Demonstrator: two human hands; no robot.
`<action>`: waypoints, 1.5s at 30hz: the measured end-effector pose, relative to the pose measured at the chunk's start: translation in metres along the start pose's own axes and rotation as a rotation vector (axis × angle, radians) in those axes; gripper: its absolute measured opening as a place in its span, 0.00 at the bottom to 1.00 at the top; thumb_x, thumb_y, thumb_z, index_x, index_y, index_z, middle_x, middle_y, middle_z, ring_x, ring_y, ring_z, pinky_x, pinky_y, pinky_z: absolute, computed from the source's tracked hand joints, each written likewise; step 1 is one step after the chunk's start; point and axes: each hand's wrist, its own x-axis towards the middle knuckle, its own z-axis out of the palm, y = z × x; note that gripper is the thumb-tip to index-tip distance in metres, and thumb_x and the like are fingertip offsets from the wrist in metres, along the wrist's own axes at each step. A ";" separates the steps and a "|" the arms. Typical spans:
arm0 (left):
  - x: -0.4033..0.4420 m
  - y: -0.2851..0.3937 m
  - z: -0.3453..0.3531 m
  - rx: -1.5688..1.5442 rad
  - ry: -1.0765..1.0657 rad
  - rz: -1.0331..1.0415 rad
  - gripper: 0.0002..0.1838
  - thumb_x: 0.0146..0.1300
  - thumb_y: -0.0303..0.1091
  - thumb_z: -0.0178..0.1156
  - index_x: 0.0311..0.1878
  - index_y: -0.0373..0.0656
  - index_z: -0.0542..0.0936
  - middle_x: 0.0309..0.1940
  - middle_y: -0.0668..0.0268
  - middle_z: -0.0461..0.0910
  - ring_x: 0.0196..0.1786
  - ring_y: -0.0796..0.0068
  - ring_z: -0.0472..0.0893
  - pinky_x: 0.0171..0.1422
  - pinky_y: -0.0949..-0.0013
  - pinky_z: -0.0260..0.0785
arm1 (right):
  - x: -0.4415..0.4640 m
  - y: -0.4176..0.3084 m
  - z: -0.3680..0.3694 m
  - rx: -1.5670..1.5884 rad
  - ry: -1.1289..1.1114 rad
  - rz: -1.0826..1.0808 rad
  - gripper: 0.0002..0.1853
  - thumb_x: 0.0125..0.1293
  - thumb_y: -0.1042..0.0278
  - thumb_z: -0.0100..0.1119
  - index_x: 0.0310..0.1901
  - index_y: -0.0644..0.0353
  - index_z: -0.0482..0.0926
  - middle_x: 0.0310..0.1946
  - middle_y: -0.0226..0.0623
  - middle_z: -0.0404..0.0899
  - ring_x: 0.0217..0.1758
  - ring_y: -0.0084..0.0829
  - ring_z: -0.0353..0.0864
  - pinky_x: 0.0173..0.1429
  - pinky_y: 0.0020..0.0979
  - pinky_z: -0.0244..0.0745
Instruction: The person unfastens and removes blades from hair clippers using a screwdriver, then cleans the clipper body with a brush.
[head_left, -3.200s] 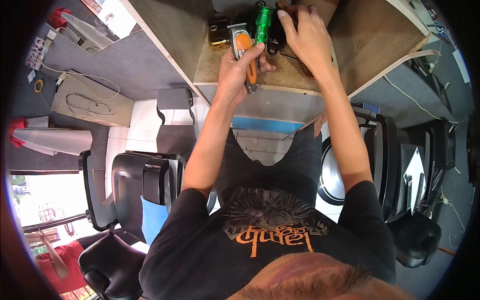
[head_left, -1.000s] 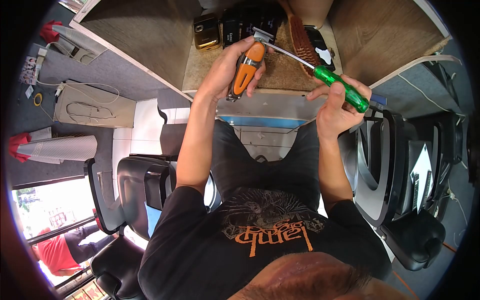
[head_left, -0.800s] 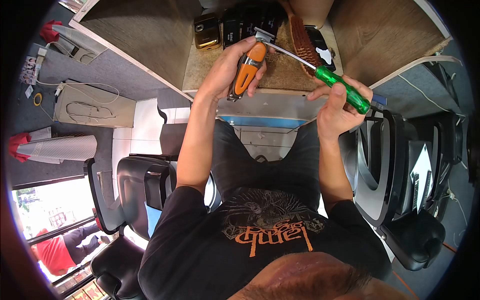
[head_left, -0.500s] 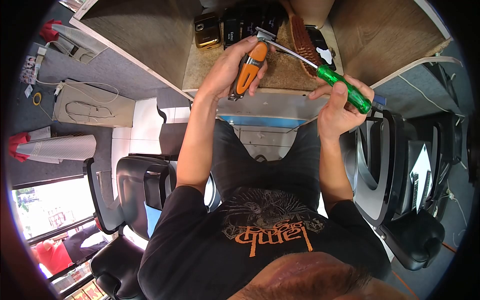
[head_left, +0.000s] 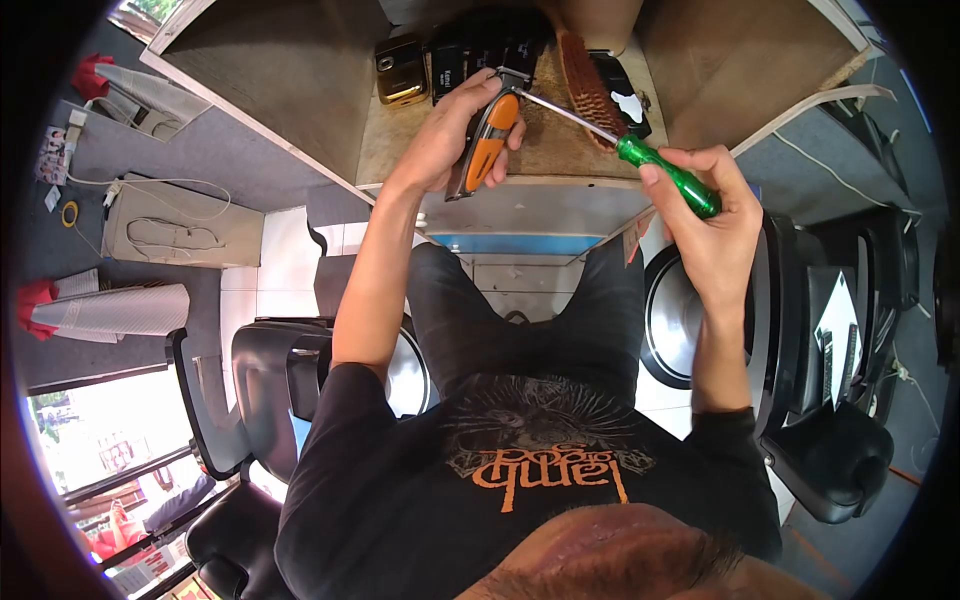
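Observation:
My left hand (head_left: 445, 130) is wrapped around an orange and dark hair clipper (head_left: 488, 145), its blade end pointing up and away from me. In my right hand (head_left: 715, 225) is a screwdriver with a green see-through handle (head_left: 670, 178), held between thumb and fingers. The screwdriver's metal shaft (head_left: 570, 115) slants up to the left, and its tip is at the clipper's head, close to the blade. I cannot tell whether the tip sits in a screw.
Behind my hands is a wooden shelf box (head_left: 400, 165) with a gold shaver-like device (head_left: 401, 72), black boxes (head_left: 470, 60), a brown-bristled brush (head_left: 588, 85) and a black item (head_left: 622, 90). Black salon chairs (head_left: 275, 385) stand either side. Cables lie on the left counter (head_left: 185, 225).
My right hand has changed its hold on the green handle, the wrist swinging outward to the right. The clipper and left hand have shifted slightly left, and the clipper has turned a little.

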 end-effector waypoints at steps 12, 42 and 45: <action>0.001 0.001 0.006 0.240 -0.049 0.079 0.27 0.87 0.51 0.40 0.67 0.38 0.75 0.27 0.60 0.77 0.16 0.73 0.74 0.21 0.70 0.71 | 0.043 -0.021 -0.027 0.306 -0.723 0.488 0.22 0.84 0.63 0.53 0.74 0.53 0.79 0.21 0.20 0.69 0.19 0.13 0.70 0.25 0.22 0.72; 0.005 0.002 0.000 0.059 0.072 -0.047 0.31 0.87 0.58 0.36 0.58 0.39 0.77 0.24 0.64 0.75 0.15 0.73 0.74 0.19 0.70 0.70 | 0.036 -0.007 0.011 -0.449 -0.332 -0.243 0.21 0.78 0.64 0.62 0.69 0.55 0.81 0.23 0.38 0.80 0.16 0.35 0.80 0.28 0.36 0.79; 0.007 0.000 -0.013 -0.121 0.012 0.012 0.31 0.87 0.56 0.35 0.57 0.36 0.77 0.24 0.62 0.73 0.17 0.68 0.76 0.20 0.68 0.72 | 0.022 0.006 0.019 -0.153 -0.321 0.032 0.19 0.83 0.60 0.60 0.69 0.58 0.80 0.24 0.30 0.78 0.17 0.24 0.74 0.29 0.32 0.75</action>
